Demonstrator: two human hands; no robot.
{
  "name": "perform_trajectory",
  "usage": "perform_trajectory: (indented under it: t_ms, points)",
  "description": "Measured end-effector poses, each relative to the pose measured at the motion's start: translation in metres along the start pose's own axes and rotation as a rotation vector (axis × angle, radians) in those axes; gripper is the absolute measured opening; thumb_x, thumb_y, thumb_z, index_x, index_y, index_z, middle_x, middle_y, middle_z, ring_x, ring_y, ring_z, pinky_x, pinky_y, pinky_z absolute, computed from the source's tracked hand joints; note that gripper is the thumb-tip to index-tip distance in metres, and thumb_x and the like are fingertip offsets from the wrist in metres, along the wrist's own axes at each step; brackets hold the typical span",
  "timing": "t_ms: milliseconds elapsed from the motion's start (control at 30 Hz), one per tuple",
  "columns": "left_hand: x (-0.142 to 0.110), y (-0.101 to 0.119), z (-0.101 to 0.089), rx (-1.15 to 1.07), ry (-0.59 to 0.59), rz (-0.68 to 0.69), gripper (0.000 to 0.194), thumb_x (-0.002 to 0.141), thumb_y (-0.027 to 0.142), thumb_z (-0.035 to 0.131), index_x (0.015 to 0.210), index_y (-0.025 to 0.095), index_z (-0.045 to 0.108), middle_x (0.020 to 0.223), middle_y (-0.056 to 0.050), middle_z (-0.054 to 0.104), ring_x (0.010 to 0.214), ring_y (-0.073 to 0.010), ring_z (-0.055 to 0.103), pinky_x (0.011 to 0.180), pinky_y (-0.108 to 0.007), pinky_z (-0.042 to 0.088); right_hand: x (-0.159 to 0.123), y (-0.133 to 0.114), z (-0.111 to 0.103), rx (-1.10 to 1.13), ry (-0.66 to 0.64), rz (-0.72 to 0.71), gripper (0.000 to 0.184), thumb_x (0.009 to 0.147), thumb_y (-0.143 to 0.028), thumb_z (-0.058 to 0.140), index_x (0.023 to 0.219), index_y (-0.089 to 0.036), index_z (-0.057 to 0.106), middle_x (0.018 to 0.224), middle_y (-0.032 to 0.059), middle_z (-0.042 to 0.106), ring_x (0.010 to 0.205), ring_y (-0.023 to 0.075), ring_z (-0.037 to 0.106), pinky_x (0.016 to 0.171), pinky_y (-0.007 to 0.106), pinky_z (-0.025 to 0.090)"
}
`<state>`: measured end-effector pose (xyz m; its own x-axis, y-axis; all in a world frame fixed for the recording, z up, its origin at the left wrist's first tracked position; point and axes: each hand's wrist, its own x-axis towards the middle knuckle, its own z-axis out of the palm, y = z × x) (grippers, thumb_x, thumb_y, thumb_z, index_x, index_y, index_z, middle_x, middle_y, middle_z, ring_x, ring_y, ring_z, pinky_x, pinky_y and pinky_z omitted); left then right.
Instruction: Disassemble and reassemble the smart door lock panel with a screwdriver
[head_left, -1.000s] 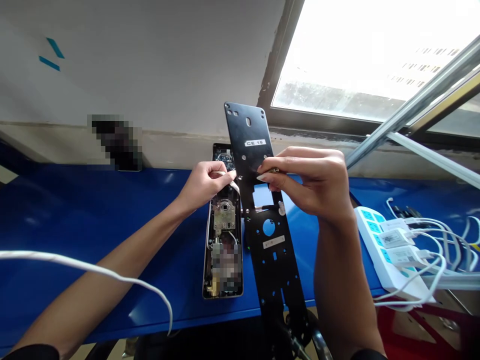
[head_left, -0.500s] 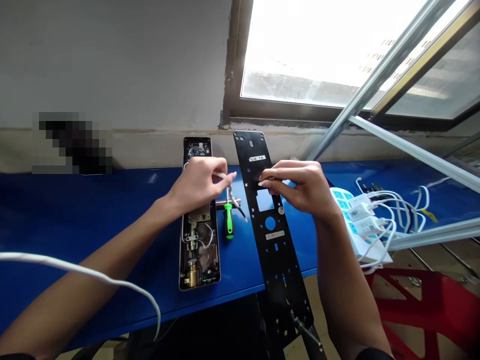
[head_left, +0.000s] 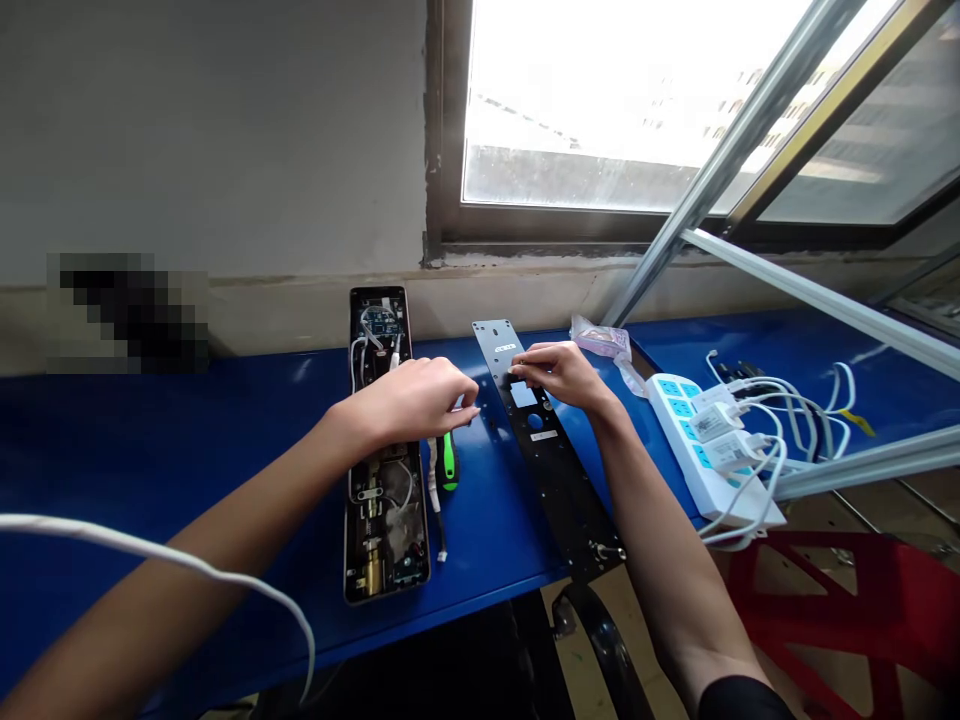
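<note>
A long black metal plate with several holes lies flat on the blue table, its near end over the table's edge. My right hand rests on the plate's far end with its fingertips pinched together; what they hold is hidden. An opened door lock body lies to the left of the plate, its inner parts showing. My left hand hovers over the lock's middle, fingers closed on a thin white cable that trails down onto the table. A green-handled screwdriver lies between lock and plate.
A white power strip with plugged chargers and white leads sits at the right. A small plastic bag lies behind the plate. Aluminium rails cross the right side. A red stool stands below. Another white cable crosses my left forearm.
The black plate, held upright before, has come down flat onto the table. Both hands moved down and away with it, and the white cable now lies beside the lock.
</note>
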<state>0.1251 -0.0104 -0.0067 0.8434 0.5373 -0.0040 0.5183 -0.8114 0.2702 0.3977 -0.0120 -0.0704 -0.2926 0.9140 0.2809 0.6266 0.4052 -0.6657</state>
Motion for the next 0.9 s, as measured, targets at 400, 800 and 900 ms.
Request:
perform_trajectory:
  t_ms: [400, 800, 900]
  points:
    - [0.032, -0.003, 0.016, 0.221, -0.188, -0.004, 0.029, 0.101, 0.037, 0.056, 0.113, 0.020, 0.076, 0.111, -0.010, 0.075, 0.102, -0.0267, 0.071, 0.078, -0.032, 0.050, 0.003, 0.056, 0.019, 0.080, -0.192, 0.103, 0.038, 0.100, -0.041, 0.065, 0.130, -0.019, 0.063, 0.131, 0.0093, 0.066, 0.112, 0.0232, 0.068, 0.094, 0.045, 0.060]
    - [0.061, 0.001, 0.020, 0.232, -0.346, -0.057, 0.027, 0.101, 0.030, 0.054, 0.112, 0.017, 0.075, 0.119, -0.016, 0.075, 0.106, -0.0308, 0.072, 0.083, -0.037, 0.055, 0.025, 0.077, 0.014, 0.002, -0.260, 0.218, 0.039, 0.099, -0.041, 0.066, 0.131, -0.018, 0.062, 0.133, 0.0096, 0.065, 0.113, 0.0241, 0.067, 0.095, 0.046, 0.060]
    - [0.065, -0.001, 0.022, 0.215, -0.349, -0.080, 0.026, 0.101, 0.028, 0.053, 0.109, 0.017, 0.076, 0.118, -0.016, 0.075, 0.105, -0.0305, 0.073, 0.082, -0.036, 0.055, 0.034, 0.077, 0.019, -0.022, -0.243, 0.242, 0.039, 0.099, -0.041, 0.066, 0.131, -0.019, 0.063, 0.133, 0.0093, 0.065, 0.114, 0.0244, 0.067, 0.096, 0.046, 0.060]
